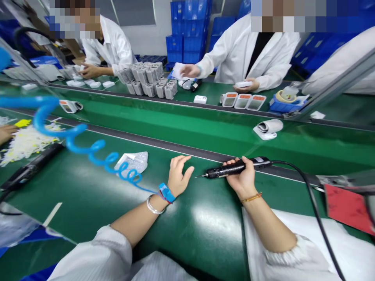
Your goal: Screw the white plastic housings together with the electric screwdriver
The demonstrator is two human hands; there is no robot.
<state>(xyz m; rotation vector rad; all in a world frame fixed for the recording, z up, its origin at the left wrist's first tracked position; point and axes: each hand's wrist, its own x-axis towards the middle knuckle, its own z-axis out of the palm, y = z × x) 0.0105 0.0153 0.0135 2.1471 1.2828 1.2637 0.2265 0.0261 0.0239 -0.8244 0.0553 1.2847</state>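
Observation:
My right hand [243, 180] is wrapped round a black corded electric screwdriver [231, 168], its thin bit pointing left toward my other hand. Just left of the bit tip, my left hand [178, 175] hangs over the green table with fingers spread and nothing in them. A blue wrist strap [166, 192] on that wrist joins a coiled blue cord [99, 153] running off to the upper left. Behind the left hand lies a clear plastic bag [140, 161] with something white at its side.
A green conveyor belt [175, 123] crosses ahead, carrying a white device with a cuff [268, 128]. Another black screwdriver [32, 166] and a pile of small white parts [31, 140] lie left. White cloth [331, 234] and a red sheet [348, 208] lie right. Co-workers in white coats sit opposite.

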